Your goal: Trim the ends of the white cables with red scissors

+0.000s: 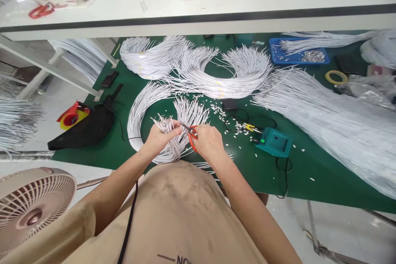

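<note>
My left hand [161,138] is closed around the end of a bundle of white wires [136,117], whose loop curves over the green table. Metallic-looking tips stick up above the fingers. In my right hand [208,140] is a pair of scissors [192,133] with red handles. Its blades point left and reach the fingertips of my left hand; whether they touch a wire I cannot tell. Behind the hands, loose wire ends [192,111] fan upward. Small white scraps [218,109] lie scattered to the right of them.
More white wire bundles [222,84] lie behind, and a plastic-wrapped bundle [328,115] stretches along the right. A teal device [275,142] stands near yellow-handled cutters [249,127]. A blue tray [297,60] holds small metal parts. A shelf [123,12] crosses above; a fan [34,210] stands left.
</note>
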The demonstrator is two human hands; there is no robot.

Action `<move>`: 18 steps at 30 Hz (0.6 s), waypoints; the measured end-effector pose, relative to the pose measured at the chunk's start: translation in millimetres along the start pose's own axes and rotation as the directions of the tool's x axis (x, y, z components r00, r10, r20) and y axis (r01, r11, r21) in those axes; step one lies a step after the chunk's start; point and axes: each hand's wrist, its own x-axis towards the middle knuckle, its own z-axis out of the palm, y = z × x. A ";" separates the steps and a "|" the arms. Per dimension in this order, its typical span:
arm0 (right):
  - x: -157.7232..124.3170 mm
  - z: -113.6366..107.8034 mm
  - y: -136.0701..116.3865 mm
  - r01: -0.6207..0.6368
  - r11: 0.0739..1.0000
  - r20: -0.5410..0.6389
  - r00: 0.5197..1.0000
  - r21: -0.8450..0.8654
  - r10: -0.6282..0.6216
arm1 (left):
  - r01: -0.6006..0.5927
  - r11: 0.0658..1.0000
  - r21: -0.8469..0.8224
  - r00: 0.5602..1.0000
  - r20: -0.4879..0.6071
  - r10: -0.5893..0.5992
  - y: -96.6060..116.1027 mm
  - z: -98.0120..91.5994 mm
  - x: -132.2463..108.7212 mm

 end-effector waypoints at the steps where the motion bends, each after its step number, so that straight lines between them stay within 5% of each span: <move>1: -0.2 1.0 0.0 0.001 1.000 0.001 1.000 0.003 -0.001 | 0.000 1.000 0.004 1.000 0.013 0.000 1.5 -0.2 -0.5; 9: -0.4 5.3 5.8 -0.085 0.949 0.035 0.996 0.303 0.078 | 0.015 1.000 -0.007 0.998 0.060 -0.014 3.9 -0.1 -0.5; 11: 2.2 3.6 6.8 -0.132 0.838 0.021 0.990 0.530 0.142 | 0.019 1.000 0.006 0.999 0.050 -0.020 2.5 0.2 0.0; 14: 7.8 0.4 3.0 -0.092 0.546 -0.026 0.979 0.832 0.204 | 0.015 0.999 0.039 0.999 0.049 -0.017 2.5 1.0 -0.2; 18: 12.3 -3.2 -6.5 -0.096 0.320 0.007 0.963 0.943 0.268 | 0.004 0.998 0.070 0.998 0.063 -0.008 4.7 2.5 -1.6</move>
